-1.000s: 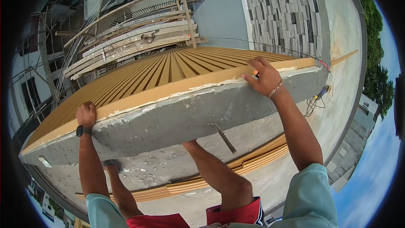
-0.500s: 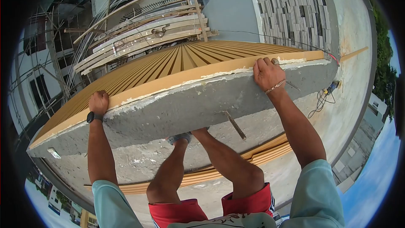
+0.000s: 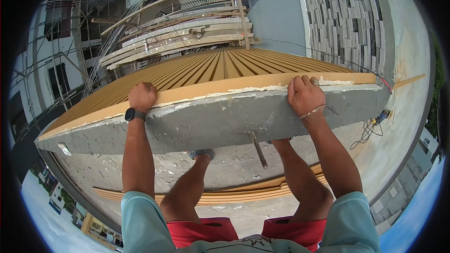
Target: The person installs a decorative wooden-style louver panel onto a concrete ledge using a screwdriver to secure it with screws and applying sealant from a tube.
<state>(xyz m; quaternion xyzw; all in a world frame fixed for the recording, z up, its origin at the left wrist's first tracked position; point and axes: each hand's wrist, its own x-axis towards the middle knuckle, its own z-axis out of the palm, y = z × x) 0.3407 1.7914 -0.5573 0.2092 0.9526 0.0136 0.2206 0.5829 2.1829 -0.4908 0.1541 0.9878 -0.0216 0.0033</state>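
A tan strip (image 3: pixel 206 89) runs along the top of a grey concrete parapet (image 3: pixel 215 124), edging a panel of tan slats (image 3: pixel 192 72) on the far side. My left hand (image 3: pixel 142 97), with a dark watch at the wrist, curls its fingers over this strip left of centre. Further right, my right hand (image 3: pixel 305 94) also has its fingers bent over the strip; a ring and a bracelet show on it. The undersides of both hands' fingers are hidden behind the edge. White filler (image 3: pixel 258 89) lies in a ragged line between strip and concrete.
A rusty rod (image 3: pixel 258 150) juts from the parapet towards my legs. Tan slats (image 3: pixel 225 198) lie on the floor behind my feet. A corded tool (image 3: pixel 380 117) sits at the right. Beyond the parapet are wooden planks (image 3: pixel 187 37), a drop and a stone-clad wall (image 3: pixel 344 23).
My left hand has shifted right along the strip, closer to my right hand, which stays near its place. My right leg has moved right, past the rod. The view has swung slightly left.
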